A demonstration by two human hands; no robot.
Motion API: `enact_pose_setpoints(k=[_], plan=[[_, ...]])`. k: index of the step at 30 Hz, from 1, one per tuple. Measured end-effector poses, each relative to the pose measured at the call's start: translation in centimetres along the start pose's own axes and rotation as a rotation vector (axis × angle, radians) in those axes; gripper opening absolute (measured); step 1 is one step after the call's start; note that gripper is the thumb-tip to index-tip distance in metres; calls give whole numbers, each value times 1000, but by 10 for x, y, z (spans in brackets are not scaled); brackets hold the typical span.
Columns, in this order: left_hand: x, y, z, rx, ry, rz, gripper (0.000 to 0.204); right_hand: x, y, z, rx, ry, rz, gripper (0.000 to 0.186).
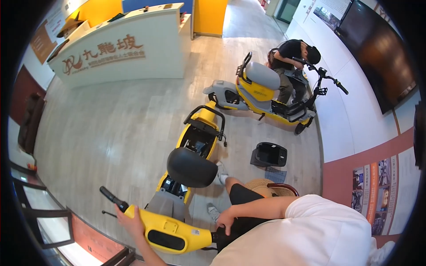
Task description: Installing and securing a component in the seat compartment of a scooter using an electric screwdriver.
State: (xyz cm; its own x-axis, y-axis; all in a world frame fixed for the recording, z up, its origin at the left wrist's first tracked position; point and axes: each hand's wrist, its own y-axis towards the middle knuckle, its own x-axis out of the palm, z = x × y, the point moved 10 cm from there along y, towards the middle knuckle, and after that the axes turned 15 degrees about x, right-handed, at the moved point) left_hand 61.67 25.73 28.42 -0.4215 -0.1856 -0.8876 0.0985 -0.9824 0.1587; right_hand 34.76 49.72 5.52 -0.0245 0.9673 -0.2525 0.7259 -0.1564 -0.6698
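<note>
A yellow electric scooter (206, 116) stands before me with its seat (192, 167) raised and the compartment under it open. The yellow handlebar cover (191, 230), with a dark oval window, lies nearest to me. My left hand (132, 221) is closed round the left end of this cover, beside the black left handlebar grip (111, 197). At the cover's right end my right hand (226, 219) has its fingers curled downward over dark parts and my black shorts. What lies inside those fingers, if anything, is hidden.
A black plastic bin (270, 154) sits on the floor to the right. Farther off, a person (290, 66) bends over a second yellow-grey scooter (259, 86). A white counter (128, 57) stands at the far left; a large screen (377, 53) hangs on the right wall.
</note>
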Motion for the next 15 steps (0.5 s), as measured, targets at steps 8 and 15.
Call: enact_pose_setpoints(k=[8, 15], plan=[[-7, -12, -34, -170, 245, -77, 71, -106, -75, 284, 393, 304, 403, 49], [-39, -27, -24, -180, 1015, -330, 75, -31, -190, 641, 1158, 667, 516, 47]])
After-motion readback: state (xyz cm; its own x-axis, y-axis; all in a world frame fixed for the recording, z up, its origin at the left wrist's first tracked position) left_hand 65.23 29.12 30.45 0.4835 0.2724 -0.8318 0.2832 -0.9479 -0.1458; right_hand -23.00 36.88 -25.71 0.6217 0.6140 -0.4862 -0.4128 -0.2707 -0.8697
